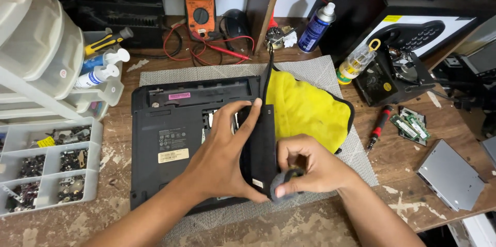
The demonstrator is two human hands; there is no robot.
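Both hands point(258, 159) around black panel point(260, 144)

Worn wooden desk point(413, 167), surface scuffed and paint-flecked. Directly on it: grey mat point(315, 69) at centre; parts organiser tray point(93, 146) at left; multimeter point(199, 7) with red leads at rear; spray can point(316, 27); red-handled screwdriver point(380, 125); memory modules point(411, 125); silver optical drive point(450, 174) at right.

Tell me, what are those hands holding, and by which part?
The left hand holds a black panel upright by its edge. The right hand pinches a small grey cloth against the panel's lower end.
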